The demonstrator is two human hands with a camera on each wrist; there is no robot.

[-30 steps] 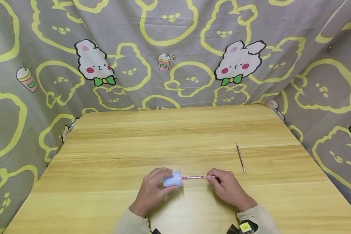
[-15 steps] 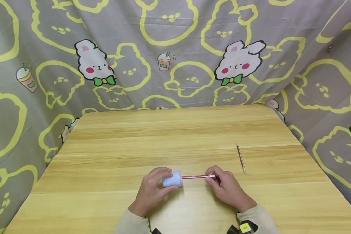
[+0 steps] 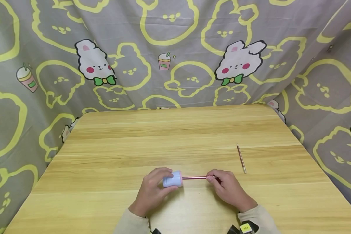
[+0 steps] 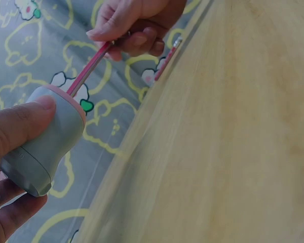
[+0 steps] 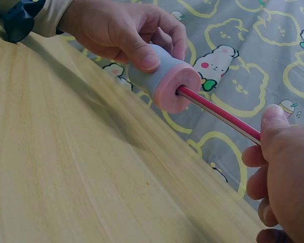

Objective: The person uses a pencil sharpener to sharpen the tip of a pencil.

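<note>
A light blue pencil sharpener [image 3: 172, 179] with a pink end face [image 5: 178, 90] lies sideways in my left hand [image 3: 154, 187], held between thumb and fingers. One end of a red striped pencil [image 3: 194, 178] sits in the hole of that pink face. My right hand [image 3: 226, 187] pinches the pencil's other end between thumb and forefinger. In the left wrist view the sharpener [image 4: 48, 134] is tilted and the pencil [image 4: 91, 68] runs up to the right hand [image 4: 142, 23]. The pencil tip is hidden inside the sharpener.
A second pencil [image 3: 241, 158] lies on the wooden table [image 3: 128, 139], beyond and to the right of my right hand. A grey curtain [image 3: 190, 87] with yellow outlined animals hangs behind the table and along its sides.
The pencil has turned about its own length, with different stripes facing up. My right fingers opened slightly, then closed over its end again. The left hand and sharpener stayed in place.
</note>
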